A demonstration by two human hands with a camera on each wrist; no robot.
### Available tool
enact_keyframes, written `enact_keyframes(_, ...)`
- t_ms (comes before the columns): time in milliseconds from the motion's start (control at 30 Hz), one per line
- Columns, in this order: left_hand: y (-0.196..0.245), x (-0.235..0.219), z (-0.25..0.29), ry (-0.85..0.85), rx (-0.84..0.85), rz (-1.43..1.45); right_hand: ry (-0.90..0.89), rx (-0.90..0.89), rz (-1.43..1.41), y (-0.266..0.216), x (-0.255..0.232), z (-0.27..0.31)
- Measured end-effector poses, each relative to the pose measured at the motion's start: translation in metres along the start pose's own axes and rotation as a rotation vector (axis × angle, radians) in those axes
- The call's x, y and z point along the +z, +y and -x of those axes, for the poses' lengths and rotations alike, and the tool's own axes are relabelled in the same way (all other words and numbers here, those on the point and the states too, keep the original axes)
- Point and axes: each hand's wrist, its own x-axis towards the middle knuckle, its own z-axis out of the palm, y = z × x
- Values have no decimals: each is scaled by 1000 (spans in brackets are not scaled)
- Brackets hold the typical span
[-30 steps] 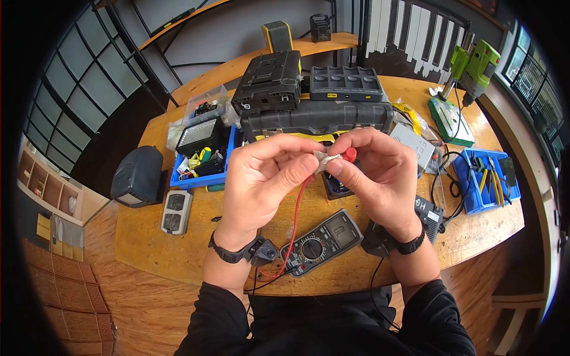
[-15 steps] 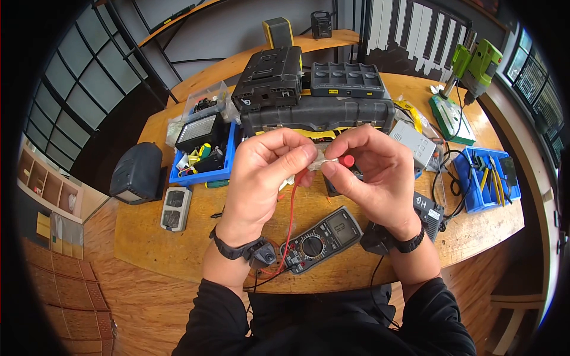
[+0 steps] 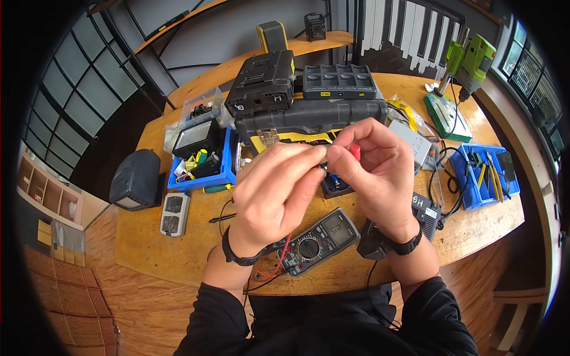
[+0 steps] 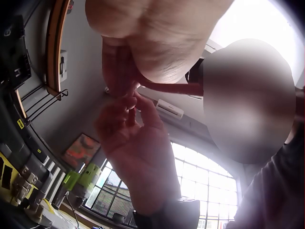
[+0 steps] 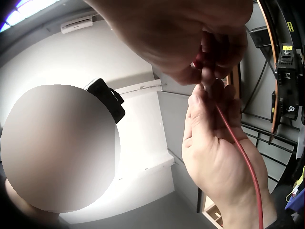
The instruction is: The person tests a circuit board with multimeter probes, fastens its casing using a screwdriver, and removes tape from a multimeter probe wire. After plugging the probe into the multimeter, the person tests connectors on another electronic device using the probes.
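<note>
In the head view both hands meet fingertip to fingertip above the table. My left hand [image 3: 270,193] pinches the end of a red test lead [image 5: 239,145], whose cable runs down past the palm. My right hand [image 3: 383,178] pinches the same end from the other side, and a red plastic end piece [image 3: 355,151] shows between its fingers. The fingers mostly hide the joint between the two. Below the hands a digital multimeter [image 3: 320,240] lies on the table, its display on, with red and black leads beside it.
Black tool cases [image 3: 314,118] stand behind the hands. A blue bin [image 3: 205,178] of parts is on the left, near a grey two-panel device [image 3: 175,213]. To the right are a blue tool bin [image 3: 475,199] and a green drill [image 3: 475,65] on a stand.
My left hand has turned over, its back now facing up, and its fingers cover the whitish crumpled wrapping that showed between the hands before. The right hand keeps its pinch nearly in place.
</note>
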Motion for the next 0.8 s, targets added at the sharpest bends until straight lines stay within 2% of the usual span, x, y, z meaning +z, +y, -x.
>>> enact_keyframes(67,-1,6,-3,21,158,-90,3,18,-21,-1,-1,-1)
enact_keyframes(167,-12,9,1,73,209,-154,-5,47,-49,2,1,-2)
enact_keyframes(267,-6,5,4,25,140,-256,-20,39,-52,4,3,-3)
enact_keyframes(433,-13,7,3,69,66,-221,-25,21,-53,-7,1,-2)
enact_keyframes(500,-15,3,3,82,48,-189,-78,13,62,-9,-8,-4)
enact_keyframes(533,-13,0,2,80,-15,-133,-5,-71,138,-9,-4,-5)
enact_keyframes(567,-12,-3,2,79,-79,-77,-5,-70,138,-7,-4,-5)
enact_keyframes(633,-12,-4,4,69,-101,-21,7,-117,220,1,-5,-8)
enact_keyframes(667,-9,-3,5,68,-261,139,-59,-220,226,8,-6,-12)
enact_keyframes(700,-8,-2,5,65,-421,300,-97,-217,194,10,-4,-11)
enact_keyframes(800,-11,-5,7,-12,-451,396,-170,-202,155,13,-2,-9)
